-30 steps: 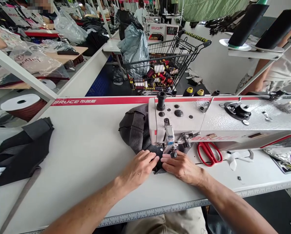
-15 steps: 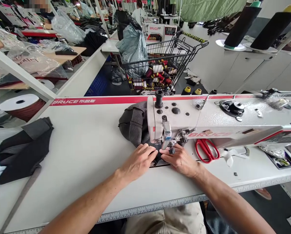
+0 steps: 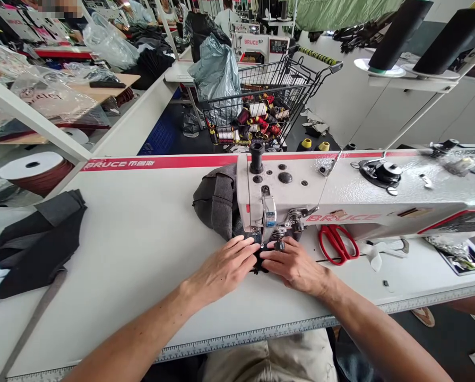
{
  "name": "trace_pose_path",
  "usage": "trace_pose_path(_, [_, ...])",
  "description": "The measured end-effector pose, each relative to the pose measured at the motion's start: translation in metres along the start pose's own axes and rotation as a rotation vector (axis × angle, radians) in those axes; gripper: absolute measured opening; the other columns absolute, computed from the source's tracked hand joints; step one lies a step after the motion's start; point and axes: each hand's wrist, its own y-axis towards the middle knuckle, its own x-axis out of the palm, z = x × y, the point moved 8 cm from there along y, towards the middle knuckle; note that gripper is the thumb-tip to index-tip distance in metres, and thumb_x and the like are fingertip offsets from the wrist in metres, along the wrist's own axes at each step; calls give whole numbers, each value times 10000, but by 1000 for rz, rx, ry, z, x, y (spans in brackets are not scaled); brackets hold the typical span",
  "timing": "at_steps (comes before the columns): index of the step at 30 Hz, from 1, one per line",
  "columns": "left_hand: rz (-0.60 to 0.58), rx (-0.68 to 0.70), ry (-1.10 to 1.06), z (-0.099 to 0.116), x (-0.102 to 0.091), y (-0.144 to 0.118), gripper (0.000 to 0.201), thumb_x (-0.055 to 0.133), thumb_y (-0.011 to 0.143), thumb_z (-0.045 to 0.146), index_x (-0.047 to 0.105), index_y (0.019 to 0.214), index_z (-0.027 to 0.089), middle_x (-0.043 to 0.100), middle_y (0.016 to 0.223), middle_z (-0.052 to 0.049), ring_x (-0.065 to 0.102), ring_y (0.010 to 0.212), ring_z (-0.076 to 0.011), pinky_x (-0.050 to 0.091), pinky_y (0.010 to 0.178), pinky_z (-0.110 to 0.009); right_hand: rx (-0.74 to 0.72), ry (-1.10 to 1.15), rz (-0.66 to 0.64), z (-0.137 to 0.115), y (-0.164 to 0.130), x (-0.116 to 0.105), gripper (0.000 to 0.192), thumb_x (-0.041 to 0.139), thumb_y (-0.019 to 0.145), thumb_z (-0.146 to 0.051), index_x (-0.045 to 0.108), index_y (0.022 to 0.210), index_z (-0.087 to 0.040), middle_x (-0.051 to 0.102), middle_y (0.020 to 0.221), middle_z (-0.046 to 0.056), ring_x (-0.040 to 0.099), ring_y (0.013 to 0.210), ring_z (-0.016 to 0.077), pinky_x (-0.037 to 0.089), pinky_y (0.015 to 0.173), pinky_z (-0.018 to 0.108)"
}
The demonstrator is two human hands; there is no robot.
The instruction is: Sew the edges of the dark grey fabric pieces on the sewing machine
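A dark grey sewn fabric piece (image 3: 214,199) lies bunched under the head of a white sewing machine (image 3: 287,193). My left hand (image 3: 231,262) presses the near part of it from the left of the needle area, fingers together. On the other side, my right hand (image 3: 295,262) holds the same fabric with bent fingers, close to the metal presser parts (image 3: 269,212). Between my fingertips a narrow dark strip of the cloth shows. The needle tip and the fabric directly under it are hidden.
Red-handled scissors (image 3: 338,245) lie right of my right hand. Dark cut fabric pieces (image 3: 46,244) are at the left. A ruler tape (image 3: 245,339) runs along the table's front edge. Behind stands a cart (image 3: 261,106) of thread spools. Another person's arm (image 3: 472,306) shows at right.
Both hands remain at the needle area; my left fingers now lie flatter and straighter on the cloth. The view has shifted slightly. Another person's arm has appeared at the right edge.
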Motion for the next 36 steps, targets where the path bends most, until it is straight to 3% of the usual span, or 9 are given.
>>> trace_pose_path(4, [-18, -60, 34, -11, 2, 2, 294, 424, 925, 81, 595, 1150, 161, 637, 1113, -57, 546, 888, -183, 450, 784, -340, 0, 7, 8, 2, 1, 0, 287, 339, 990, -106, 620, 1012, -159, 705, 1050, 55, 551, 857, 188, 327, 754, 342])
trace_pose_path(8, [48, -13, 1, -11, 4, 0, 251, 423, 919, 72, 655, 988, 139, 658, 965, -63, 536, 809, -173, 450, 726, -312, -19, 8, -4, 2, 1, 3, 287, 326, 1016, -133, 611, 1001, -160, 700, 1073, 52, 565, 846, 178, 322, 752, 338])
trace_pose_path(18, [57, -1, -21, -7, 10, -7, 233, 459, 919, 123, 681, 975, 167, 668, 970, -77, 542, 831, -166, 461, 756, -313, 0, -68, -34, 0, -1, 4, 259, 373, 1007, -148, 618, 927, -167, 691, 1071, 60, 533, 783, 166, 321, 731, 329])
trace_pose_path(30, [33, -68, -13, -24, 13, -2, 254, 485, 895, 93, 673, 1046, 174, 667, 943, -72, 544, 867, -187, 462, 792, -323, 117, -69, -75, 18, 2, 13, 201, 462, 960, -140, 641, 1035, -192, 706, 995, 65, 545, 941, 208, 346, 816, 348])
trace_pose_path(36, [166, 47, -48, -14, -4, 1, 215, 491, 916, 99, 688, 969, 164, 700, 965, -54, 560, 941, -188, 446, 878, -360, 117, -89, -63, 17, 0, 11, 248, 455, 961, -128, 639, 1106, -207, 692, 1111, 64, 530, 963, 214, 343, 812, 353])
